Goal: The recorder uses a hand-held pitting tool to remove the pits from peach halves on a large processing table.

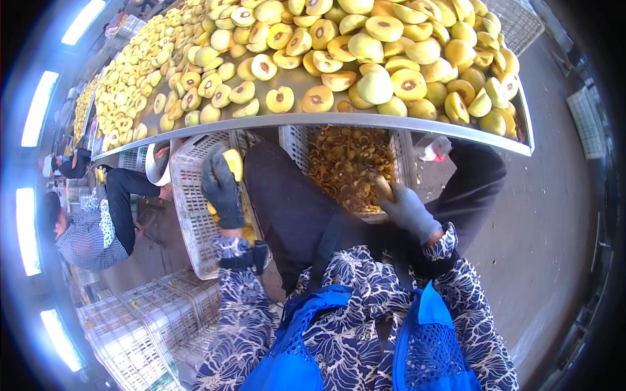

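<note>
My left hand [222, 188], in a dark glove, holds a yellow peach half [234, 164] over a white plastic crate [190, 210]. More yellow fruit [248, 232] lies in that crate, mostly hidden by the hand and sleeve. In a grey glove, my right hand [410, 211] grips a tool by its wooden handle [384, 187]; its blurred metal end points up and away from me. Beneath the tool, between my knees, a second crate [403, 159] holds a heap of brown peach pits and scraps [347, 166].
A metal table [313, 119] with a raised rim spans the view ahead, heaped with halved peaches [376, 88]. Wire-bound white crates [142, 322] stand at lower left. Another person [93, 239] sits at left near a white bucket [157, 168]. A plastic bag [435, 149] lies by my right knee.
</note>
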Tool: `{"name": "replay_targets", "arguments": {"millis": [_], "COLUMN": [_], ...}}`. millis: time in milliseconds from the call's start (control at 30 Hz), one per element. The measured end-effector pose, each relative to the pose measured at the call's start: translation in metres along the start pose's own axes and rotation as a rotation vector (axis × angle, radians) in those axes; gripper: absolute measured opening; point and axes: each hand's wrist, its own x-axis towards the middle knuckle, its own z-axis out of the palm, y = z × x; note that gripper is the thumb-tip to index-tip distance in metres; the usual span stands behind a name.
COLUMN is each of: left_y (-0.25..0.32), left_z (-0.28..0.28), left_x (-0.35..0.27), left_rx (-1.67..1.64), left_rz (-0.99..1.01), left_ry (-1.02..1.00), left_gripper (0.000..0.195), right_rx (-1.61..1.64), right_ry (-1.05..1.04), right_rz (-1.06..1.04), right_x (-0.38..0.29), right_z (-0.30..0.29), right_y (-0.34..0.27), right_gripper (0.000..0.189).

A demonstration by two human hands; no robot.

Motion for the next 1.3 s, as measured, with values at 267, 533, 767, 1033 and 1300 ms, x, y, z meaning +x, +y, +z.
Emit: {"name": "replay_targets", "arguments": {"millis": [267,533,767,1033,1300], "left_y": [0.011,0.026,0.126,0.166,0.175], "left_z": [0.095,0.118,0.076,0.087,0.082], "left_x": [0.092,0.1,0.022,-0.021,-0.031], "left_rx": [0.366,0.082,-0.558,-0.719,-0.774], "left_rz": [0.391,0.221,-0.169,-0.371,-0.263], "left_ry": [-0.428,-0.64,-0.434,-0.102,-0.122], "left_gripper": [0.043,0.045,0.04,0.061,0.066], "right_rx": [-0.104,-0.042,0.792,-0.084,-0.206], "right_ry": [-0.043,0.106,0.246,0.395,0.332], "right_rz": [0.084,-0.127,-0.199,-0.474,-0.412], "right_x": [-0.008,0.004,0.035,0.001,-0.014], "right_z": [0.003,-0.003,-0.002,-0.009,-0.009], "right_y": [-0.006,-0.043,-0.153,-0.15,-0.147], "right_gripper": [0.029,0.025,0.031,0.027,0.025]}}
